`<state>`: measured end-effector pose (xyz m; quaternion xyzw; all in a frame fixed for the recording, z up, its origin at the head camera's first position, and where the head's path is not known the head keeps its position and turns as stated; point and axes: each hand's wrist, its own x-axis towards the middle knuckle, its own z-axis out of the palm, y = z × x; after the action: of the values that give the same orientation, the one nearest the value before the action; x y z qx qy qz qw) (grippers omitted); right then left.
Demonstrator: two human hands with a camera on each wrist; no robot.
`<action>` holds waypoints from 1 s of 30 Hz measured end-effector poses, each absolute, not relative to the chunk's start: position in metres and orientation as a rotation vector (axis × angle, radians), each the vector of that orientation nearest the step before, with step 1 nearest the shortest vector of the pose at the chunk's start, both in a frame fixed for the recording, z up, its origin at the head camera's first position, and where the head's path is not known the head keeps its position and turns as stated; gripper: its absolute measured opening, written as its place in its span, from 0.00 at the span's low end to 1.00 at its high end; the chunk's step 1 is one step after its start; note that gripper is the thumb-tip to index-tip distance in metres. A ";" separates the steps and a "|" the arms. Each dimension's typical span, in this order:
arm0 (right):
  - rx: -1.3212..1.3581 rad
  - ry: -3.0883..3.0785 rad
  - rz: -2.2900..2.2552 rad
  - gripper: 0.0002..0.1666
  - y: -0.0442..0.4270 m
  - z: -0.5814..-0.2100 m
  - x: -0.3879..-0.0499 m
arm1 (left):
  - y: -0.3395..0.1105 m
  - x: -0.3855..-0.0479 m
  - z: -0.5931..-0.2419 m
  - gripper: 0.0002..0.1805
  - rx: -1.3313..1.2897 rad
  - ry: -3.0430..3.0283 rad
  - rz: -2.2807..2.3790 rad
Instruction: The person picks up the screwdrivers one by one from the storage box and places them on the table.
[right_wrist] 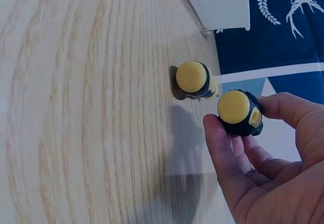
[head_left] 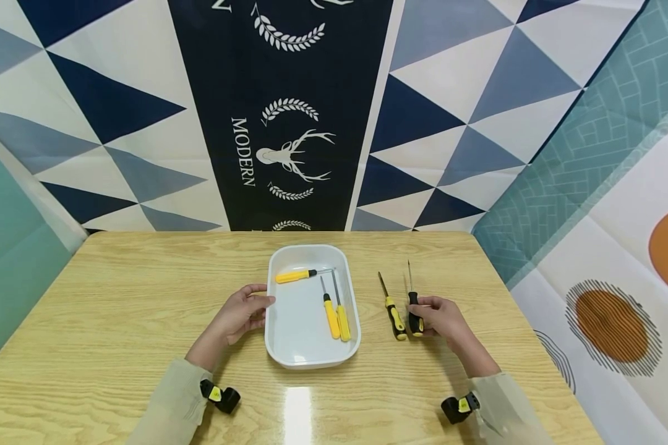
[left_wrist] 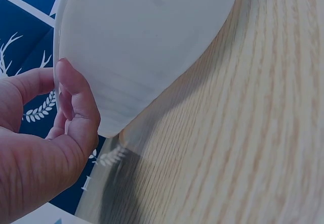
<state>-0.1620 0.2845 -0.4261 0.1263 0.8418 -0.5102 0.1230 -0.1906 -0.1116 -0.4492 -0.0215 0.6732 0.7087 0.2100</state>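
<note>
My left hand [head_left: 244, 315] grips the left rim of a white plastic tray [head_left: 297, 352]; in the left wrist view the thumb and fingers [left_wrist: 83, 107] are on either side of that rim. Inside the tray lie a yellow screwdriver [head_left: 295, 276] crosswise at the top and two more yellow screwdrivers [head_left: 331, 318] [head_left: 342, 322] side by side at the right. To the right of the tray, my right hand [head_left: 444, 318] pinches a black screwdriver [head_left: 414, 309] by its handle, blade pointing away. Just left of it, a yellow-and-black screwdriver [head_left: 395, 318] lies on the table, apart from the hand.
The wooden table [head_left: 117, 321] extends on both sides of the tray. Behind its far edge hangs a patterned cloth [head_left: 289, 74], and more patterned cloth [head_left: 607, 247] is at the right. A black camera [head_left: 228, 398] is strapped to the left wrist, another camera [head_left: 455, 409] to the right.
</note>
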 end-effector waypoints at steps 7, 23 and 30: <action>0.385 2.453 -1.489 0.34 0.284 -0.427 -0.163 | -0.112 -0.191 -0.450 0.30 -0.056 1.873 1.966; 0.400 2.472 -1.477 0.32 0.286 -0.432 -0.163 | -0.113 -0.191 -0.451 0.31 -0.047 1.856 1.976; 0.400 2.491 -1.452 0.31 0.286 -0.434 -0.164 | -0.113 -0.192 -0.452 0.31 -0.053 1.853 1.977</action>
<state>-0.1644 0.2859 -0.4337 0.1364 0.8502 -0.4954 0.1150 -0.1918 -0.1130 -0.4516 -0.0191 0.6678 0.7127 0.2140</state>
